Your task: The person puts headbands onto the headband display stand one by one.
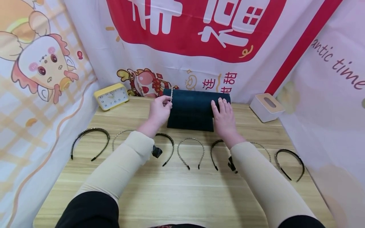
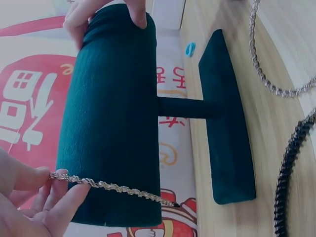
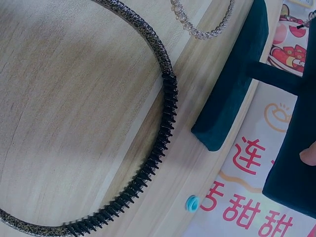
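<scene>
A dark green velvet headband stand [image 1: 191, 104] has a thick roll on top and a flat base [image 2: 227, 133] joined by a short post. My left hand [image 1: 160, 109] pinches a silvery beaded headband [image 2: 118, 187] between thumb and fingers. That headband lies across the roll near its left end, with one dark tip hanging past the edge. At the roll's right end, my right hand [image 1: 223, 117] holds on, fingers over the top and thumb on the near side. In the right wrist view only a fingertip [image 3: 309, 155] of it shows against the roll.
A row of headbands spans the table, including a black one [image 1: 90, 129], a silvery one [image 1: 191, 138] and a dark one [image 1: 291, 151]. A yellow clock [image 1: 112, 96] stands back left, a tissue box [image 1: 266, 107] back right. A small teal ring [image 2: 190, 49] lies behind the stand.
</scene>
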The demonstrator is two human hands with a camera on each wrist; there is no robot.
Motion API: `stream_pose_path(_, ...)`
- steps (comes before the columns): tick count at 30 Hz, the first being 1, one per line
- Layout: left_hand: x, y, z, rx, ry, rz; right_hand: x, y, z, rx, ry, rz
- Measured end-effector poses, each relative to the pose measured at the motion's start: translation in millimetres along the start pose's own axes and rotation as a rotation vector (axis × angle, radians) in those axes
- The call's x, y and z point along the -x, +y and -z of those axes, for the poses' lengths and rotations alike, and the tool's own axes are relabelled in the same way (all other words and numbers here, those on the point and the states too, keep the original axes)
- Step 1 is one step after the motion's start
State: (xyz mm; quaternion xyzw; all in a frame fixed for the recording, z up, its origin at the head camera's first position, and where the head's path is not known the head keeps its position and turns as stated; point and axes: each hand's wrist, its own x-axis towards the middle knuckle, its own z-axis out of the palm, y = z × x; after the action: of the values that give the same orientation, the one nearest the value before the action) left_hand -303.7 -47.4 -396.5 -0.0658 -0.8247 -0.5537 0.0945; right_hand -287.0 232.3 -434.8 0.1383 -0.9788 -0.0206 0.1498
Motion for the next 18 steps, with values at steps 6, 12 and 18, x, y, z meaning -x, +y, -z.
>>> stream_pose_path(6, 0.8, 1.3, -12.8, 0.024, -0.015, -0.025, 1.3, -1, 0, 0.007, -0.013, 0.004)
stream_pose_path(12, -0.1, 4.1, -25.1, 0.057, -0.029, -0.031, 1.7, -1, 1, 0.003, -0.006, 0.002)
stream_pose_path(18, -1.5, 8.9, -38.1, 0.071, -0.069, -0.044, 1.0, 0, 0, -0.001, 0.009, 0.002)
